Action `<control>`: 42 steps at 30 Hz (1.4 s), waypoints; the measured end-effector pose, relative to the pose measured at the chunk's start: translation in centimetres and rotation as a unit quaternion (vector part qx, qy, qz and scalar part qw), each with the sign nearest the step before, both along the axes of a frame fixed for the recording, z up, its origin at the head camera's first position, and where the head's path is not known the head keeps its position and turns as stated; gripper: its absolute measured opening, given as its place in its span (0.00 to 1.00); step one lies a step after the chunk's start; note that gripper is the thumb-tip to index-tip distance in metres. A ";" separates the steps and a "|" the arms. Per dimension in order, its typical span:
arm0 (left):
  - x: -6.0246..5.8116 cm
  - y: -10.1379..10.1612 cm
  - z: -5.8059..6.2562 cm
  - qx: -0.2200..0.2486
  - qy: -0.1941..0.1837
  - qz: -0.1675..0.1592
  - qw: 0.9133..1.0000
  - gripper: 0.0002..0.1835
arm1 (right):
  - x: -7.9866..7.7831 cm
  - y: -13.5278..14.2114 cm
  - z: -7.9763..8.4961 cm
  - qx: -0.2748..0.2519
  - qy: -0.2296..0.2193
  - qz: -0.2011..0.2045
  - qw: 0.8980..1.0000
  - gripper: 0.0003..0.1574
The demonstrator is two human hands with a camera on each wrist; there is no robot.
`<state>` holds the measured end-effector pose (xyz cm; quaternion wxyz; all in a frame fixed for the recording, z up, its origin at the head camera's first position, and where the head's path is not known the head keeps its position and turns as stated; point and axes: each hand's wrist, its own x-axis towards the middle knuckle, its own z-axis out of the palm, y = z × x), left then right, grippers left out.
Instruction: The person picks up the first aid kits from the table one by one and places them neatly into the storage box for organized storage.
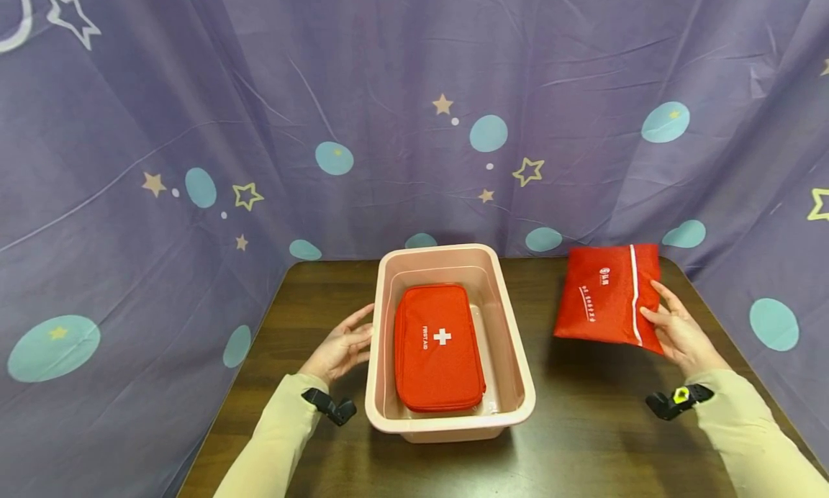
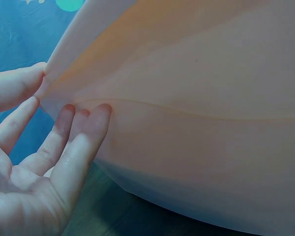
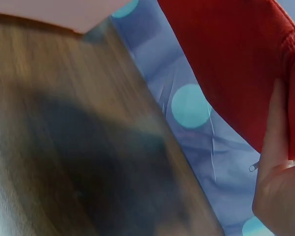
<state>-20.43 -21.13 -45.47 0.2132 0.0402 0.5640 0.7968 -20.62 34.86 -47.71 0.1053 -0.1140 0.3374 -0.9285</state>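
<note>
A pale pink plastic bin (image 1: 518, 401) stands on the table, with a red first aid pouch (image 1: 440, 372) lying in it, marked with a white cross. My left hand (image 1: 342, 348) is at the bin's left side; in the left wrist view its fairly straight fingers (image 2: 83, 152) touch the outer wall (image 2: 196, 157). On the right, my right hand (image 1: 683, 332) pinches the right edge of a flat red zip bag (image 1: 599, 296) with a white stripe and white print. The bag is held above the table, and its shadow shows in the right wrist view. A small metal zipper pull (image 3: 254, 167) hangs beside the thumb.
The dark wooden table (image 1: 570, 440) ends at the back against a purple curtain (image 1: 401, 188) with stars and blue ovals, which also hangs along both sides. Black camera straps (image 1: 330, 406) circle both wrists.
</note>
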 end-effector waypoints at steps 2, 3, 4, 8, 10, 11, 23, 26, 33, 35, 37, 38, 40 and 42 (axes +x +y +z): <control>0.0 0.1 0.0 -0.003 -0.002 -0.001 1.000 0.35 | 0.1 -0.2 0.3 -0.003 -0.005 0.005 1.000 0.34; 0.0 0.2 0.0 -0.004 -0.003 -0.002 1.000 0.35 | 0.2 -0.2 0.5 -0.006 -0.007 0.006 1.000 0.34; -0.1 0.2 0.0 -0.004 -0.004 -0.002 1.000 0.36 | 0.2 -0.3 0.7 -0.009 -0.009 0.007 1.000 0.34; -0.1 0.4 0.1 -0.002 -0.005 -0.001 1.000 0.36 | 0.3 -0.7 1.3 -0.028 -0.015 0.010 0.999 0.34; -0.1 0.4 0.1 0.001 -0.008 0.003 1.000 0.36 | 0.2 -1.0 1.5 -0.035 -0.015 0.010 0.999 0.34; -0.1 0.4 0.1 0.001 -0.010 0.004 1.000 0.36 | 0.2 -1.2 1.6 -0.038 -0.013 0.010 0.999 0.34; -0.3 0.2 0.0 -0.004 -0.009 0.002 1.000 0.34 | -0.2 -3.2 2.9 -0.088 0.004 0.014 0.996 0.33; -0.4 0.1 -0.1 -0.005 -0.010 0.002 1.000 0.34 | -0.2 -3.6 3.2 -0.094 0.005 0.021 0.995 0.33; -0.1 0.0 -0.1 -0.001 -0.012 0.007 1.000 0.35 | -0.4 -4.4 3.8 -0.099 0.011 0.034 0.994 0.33; -0.1 0.0 0.0 0.001 -0.013 0.007 1.000 0.35 | -0.5 -4.7 3.9 -0.098 0.012 0.031 0.995 0.32; -0.1 0.0 0.0 0.002 -0.013 0.006 1.000 0.35 | -0.6 -4.9 4.1 -0.099 0.012 0.029 0.995 0.32; -0.1 0.0 0.0 0.002 -0.015 0.008 1.000 0.35 | -0.6 -5.0 4.1 -0.099 0.012 0.028 0.995 0.32; -0.1 0.0 0.0 0.003 -0.015 0.008 1.000 0.35 | -0.6 -5.1 4.3 -0.098 0.013 0.026 0.995 0.32; -0.1 -0.1 -0.1 0.003 -0.014 0.008 1.000 0.35 | -0.6 -5.3 4.6 -0.102 0.014 0.029 0.994 0.32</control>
